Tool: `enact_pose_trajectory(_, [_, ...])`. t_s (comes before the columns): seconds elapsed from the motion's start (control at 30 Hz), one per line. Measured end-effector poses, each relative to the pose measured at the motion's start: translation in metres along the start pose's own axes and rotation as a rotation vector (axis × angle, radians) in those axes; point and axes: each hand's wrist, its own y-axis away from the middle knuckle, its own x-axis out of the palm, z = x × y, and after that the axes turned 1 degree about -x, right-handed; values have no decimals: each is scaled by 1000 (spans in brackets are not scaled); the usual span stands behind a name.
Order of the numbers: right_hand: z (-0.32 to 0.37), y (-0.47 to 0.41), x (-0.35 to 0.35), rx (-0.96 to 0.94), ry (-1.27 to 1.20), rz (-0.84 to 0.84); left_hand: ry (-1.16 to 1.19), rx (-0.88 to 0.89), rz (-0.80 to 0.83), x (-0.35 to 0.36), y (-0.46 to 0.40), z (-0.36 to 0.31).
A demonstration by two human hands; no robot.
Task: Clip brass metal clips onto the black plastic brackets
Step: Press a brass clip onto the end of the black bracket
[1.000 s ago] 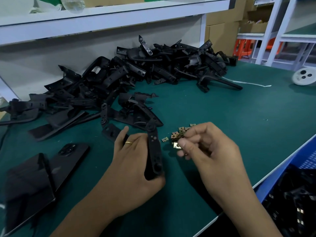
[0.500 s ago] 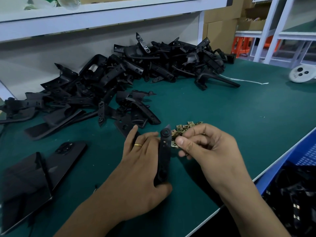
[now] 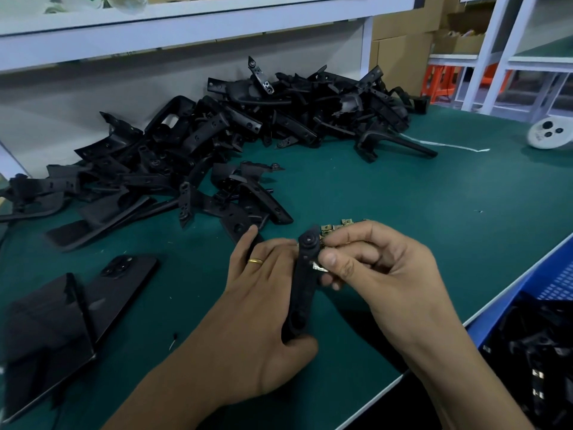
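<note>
My left hand [image 3: 257, 308], with a gold ring on one finger, grips a long black plastic bracket [image 3: 302, 287] that stands nearly upright above the green table [image 3: 434, 218]. My right hand [image 3: 381, 274] pinches a small brass clip [image 3: 319, 267] between thumb and forefinger, pressed against the bracket's right edge. A small heap of loose brass clips [image 3: 336, 226] lies just behind my right fingers. A big pile of black brackets [image 3: 217, 144] fills the back and left of the table.
A black phone [image 3: 124, 274] and a dark flat case [image 3: 43, 336] lie at the near left. A blue crate [image 3: 552, 283] holding black parts stands beyond the table's right edge. A white round device [image 3: 550, 136] rests far right. A white shelf [image 3: 186, 26] overhangs the back.
My left hand has lifted and turned the bracket toward my right hand. My right hand has brought a brass clip from the heap up against the bracket's edge.
</note>
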Motion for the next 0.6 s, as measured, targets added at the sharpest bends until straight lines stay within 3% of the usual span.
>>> enact_pose_trajectory(0.27, [2,0,-8,58,-68,155,71,-28,8,-4,2,1])
enact_pose_trajectory(0.47, [0,-2,-9,100,-57,156,-9,5,60,-4,3,-1])
enact_pose_trajectory(0.6, [-2,-3,-4,70,20,51,-44,-5,46,-1,5,1])
